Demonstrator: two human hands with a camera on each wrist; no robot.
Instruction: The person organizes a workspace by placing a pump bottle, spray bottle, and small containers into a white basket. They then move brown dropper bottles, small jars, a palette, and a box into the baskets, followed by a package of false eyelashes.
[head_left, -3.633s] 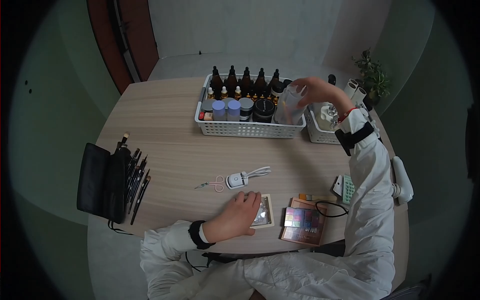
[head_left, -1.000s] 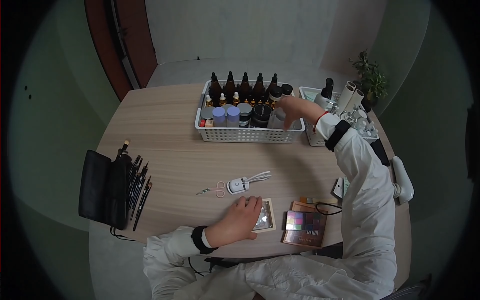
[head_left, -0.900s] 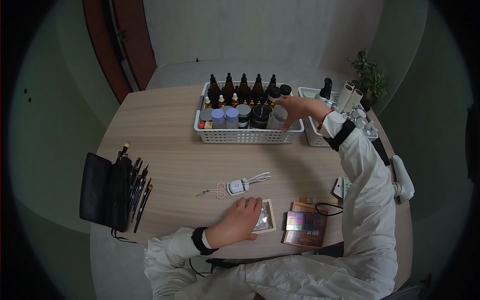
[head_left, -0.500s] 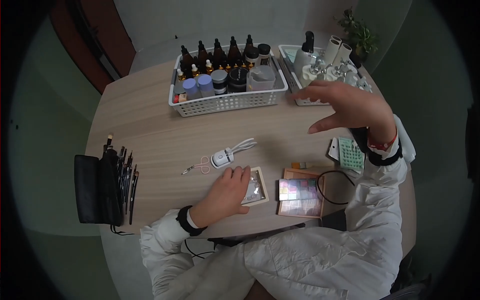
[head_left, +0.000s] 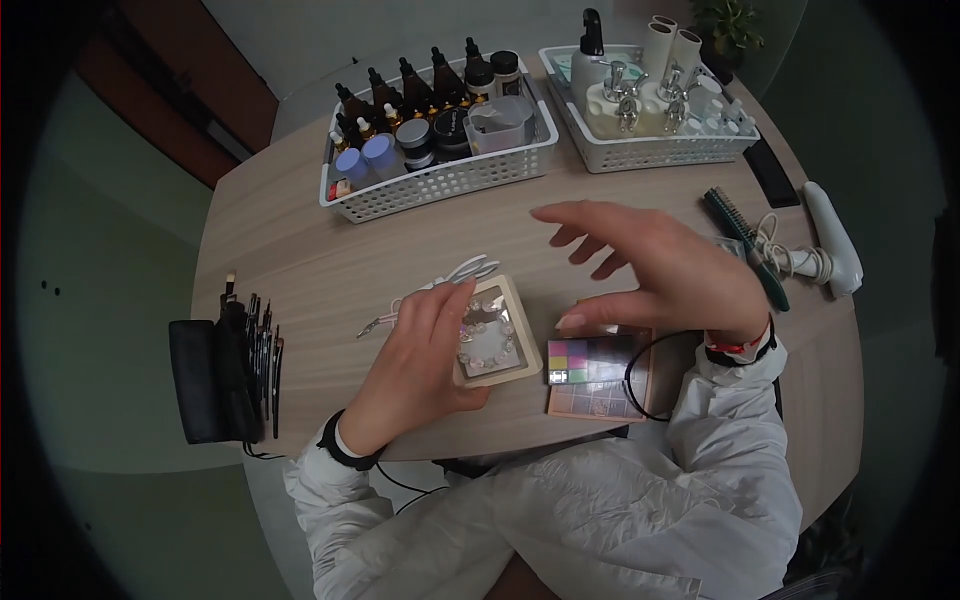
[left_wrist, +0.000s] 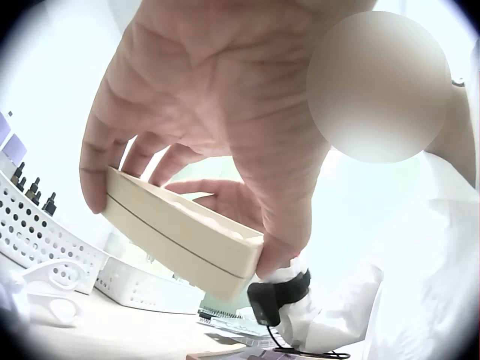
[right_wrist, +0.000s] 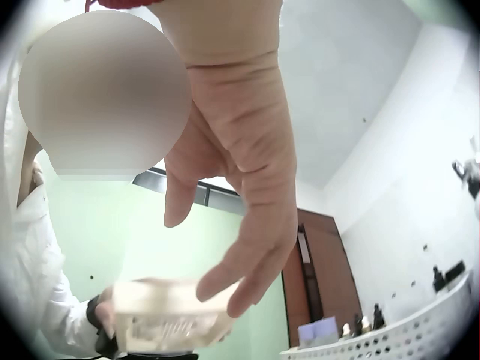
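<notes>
My left hand grips a square cream box with a clear window, and a bead bracelet shows inside. In the left wrist view the thumb and fingers span opposite sides of the box, which is tilted and raised off the table. To its right, my right hand is in the air with fingers spread, holding nothing. Beneath that hand lie stacked eyeshadow palettes, partly covered by it. Beyond the left hand are an eyelash curler and small pink-handled scissors, both partly hidden.
A white basket of dropper bottles, jars and a clear plastic container stands at the back. Beside it is a second basket with pump bottles. A brush roll lies left; a comb and a corded white appliance lie right.
My right hand has let go of the clear plastic container in the basket and come back near the cream box. My left hand, earlier resting on the box, has lifted it.
</notes>
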